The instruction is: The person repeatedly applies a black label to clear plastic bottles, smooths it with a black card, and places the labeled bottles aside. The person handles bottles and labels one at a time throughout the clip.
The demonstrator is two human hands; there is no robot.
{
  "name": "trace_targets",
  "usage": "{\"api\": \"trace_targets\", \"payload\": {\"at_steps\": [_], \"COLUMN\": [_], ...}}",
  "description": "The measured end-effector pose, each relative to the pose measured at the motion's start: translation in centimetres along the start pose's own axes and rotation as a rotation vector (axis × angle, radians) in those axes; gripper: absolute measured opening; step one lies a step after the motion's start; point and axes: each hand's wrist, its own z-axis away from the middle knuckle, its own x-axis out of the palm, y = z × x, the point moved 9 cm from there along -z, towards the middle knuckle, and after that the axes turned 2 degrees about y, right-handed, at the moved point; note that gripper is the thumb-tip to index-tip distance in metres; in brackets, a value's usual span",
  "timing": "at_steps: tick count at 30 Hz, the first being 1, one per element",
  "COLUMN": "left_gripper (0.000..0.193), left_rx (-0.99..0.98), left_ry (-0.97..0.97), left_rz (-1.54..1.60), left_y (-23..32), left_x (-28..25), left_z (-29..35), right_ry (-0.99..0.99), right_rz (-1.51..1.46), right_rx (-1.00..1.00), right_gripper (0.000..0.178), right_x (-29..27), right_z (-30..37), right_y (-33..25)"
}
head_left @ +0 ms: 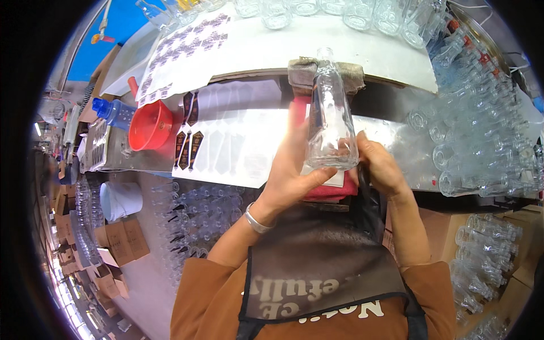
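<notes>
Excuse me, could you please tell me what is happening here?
A person's left hand holds a clear, tapered glass bottle by its lower part, neck pointing away; the right hand is beside its base, contact unclear. To the left lies a white sheet with black labels, near a round red plastic bowl. Other clear glass bottles crowd the right side.

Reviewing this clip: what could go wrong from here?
1. The smooth glass bottle is gripped near its base by the left hand, so it could slip.
2. Other bottles stand crowded to the right; a swing of the right hand that way might knock some over.
3. The red bowl sits close beside the label sheet; if it holds liquid, which I can't tell, a bump could wet the labels.
</notes>
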Motion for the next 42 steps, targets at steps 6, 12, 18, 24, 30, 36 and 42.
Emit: {"api": "trace_targets", "payload": {"at_steps": [6,12,18,24,30,36,42], "left_gripper": [0.088,0.091,0.092,0.096,0.085,0.076,0.066], "left_rx": [0.318,0.233,0.215,0.232,0.237,0.188,-0.218], "left_ry": [0.02,0.055,0.037,-0.025,0.244,0.898,0.734], "left_rz": [-0.708,-0.746,-0.798,-0.801,-0.94,-1.478,-1.691], "left_y": [0.9,-2.5,-2.1,-2.0,2.3,8.2,7.0], "left_x": [-0.8,-1.6,-1.4,-1.3,-12.0,-37.0,-43.3], "left_z": [1.6,2.5,2.5,2.6,-0.2,-5.0,-5.8], "right_ry": [0.126,0.282,0.295,0.302,0.392,0.395,0.387], "right_rz": [0.397,0.842,0.759,0.687,0.611,0.588,0.649], "right_rx": [-0.228,-0.429,-0.346,-0.271,-0.224,-0.238,-0.25], "right_gripper": [0.044,0.038,0.035,0.035,0.033,0.031,0.029], "right_x": [1.5,3.0,2.3,1.5,-2.5,-3.2,-3.3], "right_z": [2.5,4.1,3.5,3.3,2.7,2.8,3.0], "right_y": [-4.4,-6.8,-6.0,-5.0,-4.5,-5.1,-4.8]}}
